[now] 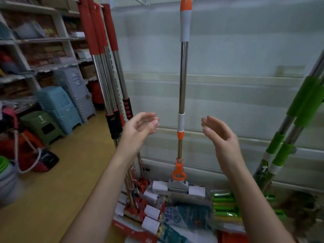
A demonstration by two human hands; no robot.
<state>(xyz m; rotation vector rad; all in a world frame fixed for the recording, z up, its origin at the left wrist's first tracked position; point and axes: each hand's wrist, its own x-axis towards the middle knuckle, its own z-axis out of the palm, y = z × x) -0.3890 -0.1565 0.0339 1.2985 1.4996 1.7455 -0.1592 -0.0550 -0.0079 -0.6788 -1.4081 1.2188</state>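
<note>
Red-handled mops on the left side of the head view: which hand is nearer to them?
Left. The left hand hangs open just to the right of the red-handled mops. The right hand, also open, is farther off, on the far side of the orange mop.

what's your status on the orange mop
Left hand and right hand open, either side of it. Orange mop upright, untouched. Red-handled mops close beside left hand.
</note>
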